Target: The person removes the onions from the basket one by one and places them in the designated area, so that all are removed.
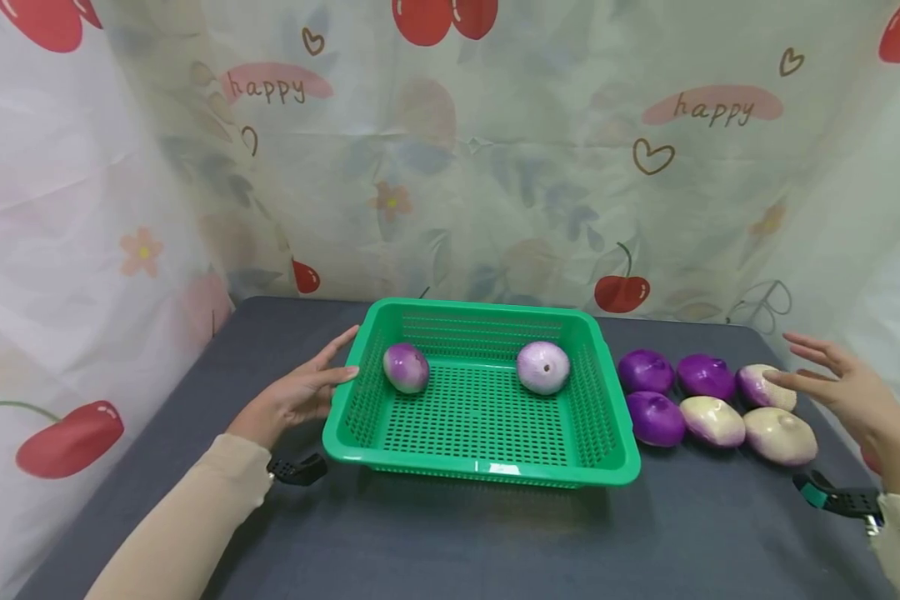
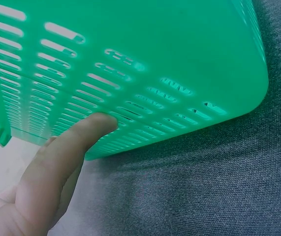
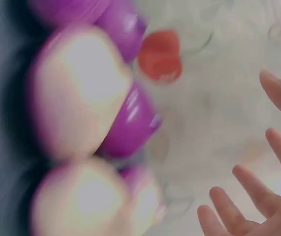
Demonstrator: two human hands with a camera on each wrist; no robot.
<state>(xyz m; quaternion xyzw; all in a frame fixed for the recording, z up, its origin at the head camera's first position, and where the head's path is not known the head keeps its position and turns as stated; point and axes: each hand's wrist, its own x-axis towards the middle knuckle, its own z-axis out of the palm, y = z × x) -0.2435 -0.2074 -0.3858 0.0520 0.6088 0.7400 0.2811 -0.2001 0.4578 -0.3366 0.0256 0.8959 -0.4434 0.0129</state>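
Note:
A green plastic basket (image 1: 480,477) stands in the middle of the table, with one purple-and-white onion (image 1: 406,367) at its left and a paler onion (image 1: 543,367) at its right. My left hand (image 1: 292,396) is at the basket's left side, fingers extended. In the left wrist view a fingertip (image 2: 103,123) lies against or very near the slotted wall. My right hand (image 1: 847,383), fingers spread and holding nothing, hovers by the right end of a group of several onions, nearest a white-and-purple onion (image 1: 765,388). The right wrist view shows pale onions (image 3: 78,93) blurred, apart from that hand.
Right of the basket sit dark purple onions (image 1: 656,419) and pale onions (image 1: 780,436), close together in two rows. A dark grey cloth covers the table (image 1: 450,542). Behind it hangs a printed curtain (image 1: 480,208), and a thin cord (image 1: 765,302) shows at the back right.

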